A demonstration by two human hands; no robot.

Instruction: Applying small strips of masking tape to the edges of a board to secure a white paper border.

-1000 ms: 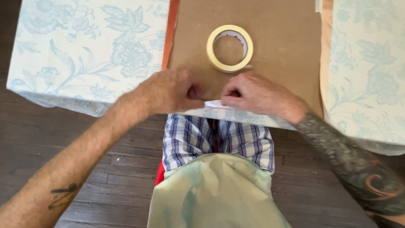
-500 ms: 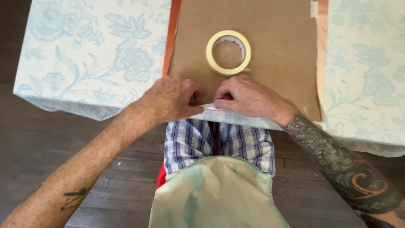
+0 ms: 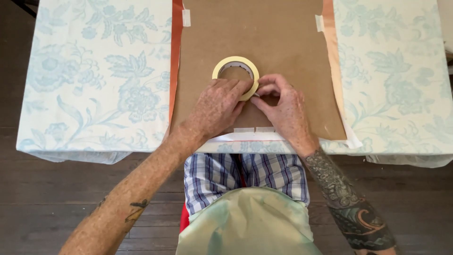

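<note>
My left hand [image 3: 218, 105] lies over the near edge of the roll of masking tape [image 3: 235, 76], fingers curled onto its rim and gripping it. My right hand [image 3: 283, 111] sits just beside it, thumb and forefinger pinched together at the roll's lower right side; I cannot tell whether they hold the tape's end. The roll rests flat on a brown board [image 3: 264, 38], taped at its edges, over a pale blue floral cloth [image 3: 99, 80].
</note>
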